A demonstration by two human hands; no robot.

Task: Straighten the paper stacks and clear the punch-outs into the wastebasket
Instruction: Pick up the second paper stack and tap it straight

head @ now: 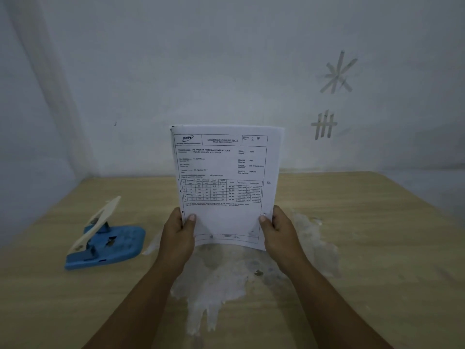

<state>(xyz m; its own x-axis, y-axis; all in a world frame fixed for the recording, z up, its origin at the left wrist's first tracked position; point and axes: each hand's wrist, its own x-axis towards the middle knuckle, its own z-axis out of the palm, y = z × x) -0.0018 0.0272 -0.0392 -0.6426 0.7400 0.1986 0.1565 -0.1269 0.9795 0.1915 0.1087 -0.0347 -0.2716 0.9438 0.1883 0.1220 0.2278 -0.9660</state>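
**Now both hands hold the papers up**

Up in the air, over the middle of the desk (377, 248), stands a paper stack (222, 182). It is upright, with the printed side facing the person. The left hand (180, 238) pinches its lower left edge, thumb on the front. The right hand (278, 235) pinches its lower right edge the same way. Small holes show along the left side of the top sheet. A blue hole punch (105, 244) with a pale raised handle sits on the desk, off to the left, well apart from the papers. White smears cover the desk under the hands.
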